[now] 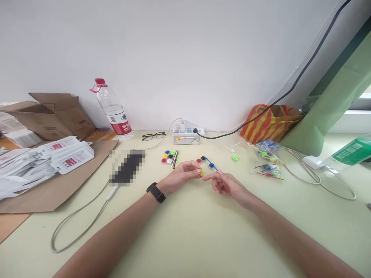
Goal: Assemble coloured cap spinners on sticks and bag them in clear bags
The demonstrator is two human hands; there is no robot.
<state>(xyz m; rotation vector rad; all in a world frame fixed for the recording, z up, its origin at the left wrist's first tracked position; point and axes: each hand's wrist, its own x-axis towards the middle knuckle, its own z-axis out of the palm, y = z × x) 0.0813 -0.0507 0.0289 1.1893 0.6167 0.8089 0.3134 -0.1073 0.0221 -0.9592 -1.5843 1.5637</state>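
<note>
My left hand [184,177], with a black watch on its wrist, is closed in a pinch. Between its thumb and fingers is a small yellow plastic piece [202,173]. From the right, my right hand [228,188] points its stretched index finger close to that piece, its other fingers curled and seemingly holding nothing; contact is unclear. Just behind the right hand lies a blue stick with a blue disc [211,166], beside a black disc [203,158] and a red disc [198,160]. Beyond the left hand, several coloured discs [170,156] lie by a bunch of thin sticks [175,158].
Bagged coloured parts [268,164] and a green piece [235,158] lie to the right, near a striped bag [261,125]. A power strip [188,130], glasses [154,136] and a water bottle [116,116] stand at the back. A blurred-out dark object [127,168] and cardboard box [63,116] are left.
</note>
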